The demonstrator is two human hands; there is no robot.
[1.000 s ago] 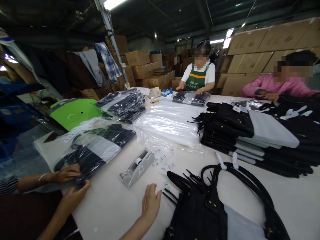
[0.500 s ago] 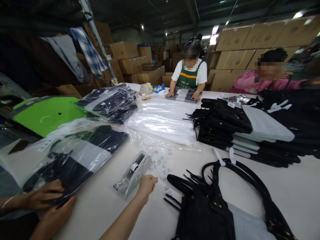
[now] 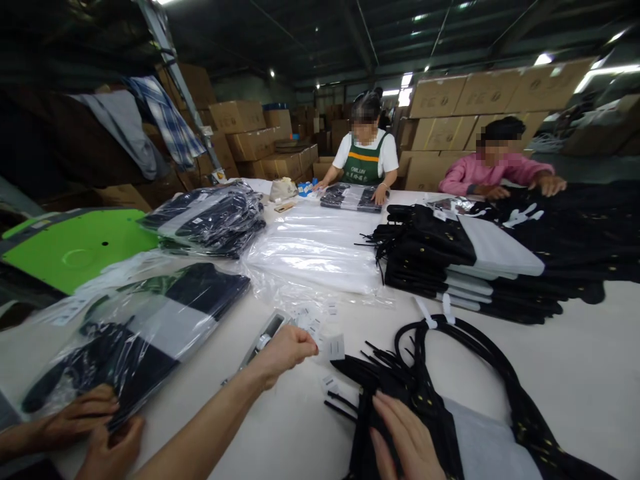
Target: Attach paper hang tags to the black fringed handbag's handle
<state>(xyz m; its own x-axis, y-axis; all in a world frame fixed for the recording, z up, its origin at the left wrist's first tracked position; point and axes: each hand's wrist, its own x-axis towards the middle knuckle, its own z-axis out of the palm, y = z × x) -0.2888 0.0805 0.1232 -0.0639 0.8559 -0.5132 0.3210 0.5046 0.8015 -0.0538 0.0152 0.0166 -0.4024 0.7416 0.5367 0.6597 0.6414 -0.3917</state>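
Observation:
Reaching in from the bottom left, my left hand (image 3: 290,348) is closed in a pinch at the edge of a small white label (image 3: 336,347), over the middle of the table. My right hand (image 3: 407,437) has its fingers stretched out over the body of a black bag (image 3: 395,380) at the lower right. This bag has long looped handles, fringed cords and a pale grey wrap. Partly hidden behind my left hand and forearm is a grey tape dispenser (image 3: 273,325). More small labels (image 3: 307,321) lie scattered just beyond my left hand.
Another person's hands (image 3: 95,427) hold a plastic-wrapped bag (image 3: 165,327) at the left. Clear plastic sleeves (image 3: 320,247) lie mid-table between wrapped bags (image 3: 205,217) and stacked black bags (image 3: 450,253). Two people (image 3: 367,157) (image 3: 500,163) work across the table.
My left hand has moved slightly up, covering more of the dispenser, and a label now shows at its fingertips. My right hand has come into view over the black bag. The view has shifted slightly.

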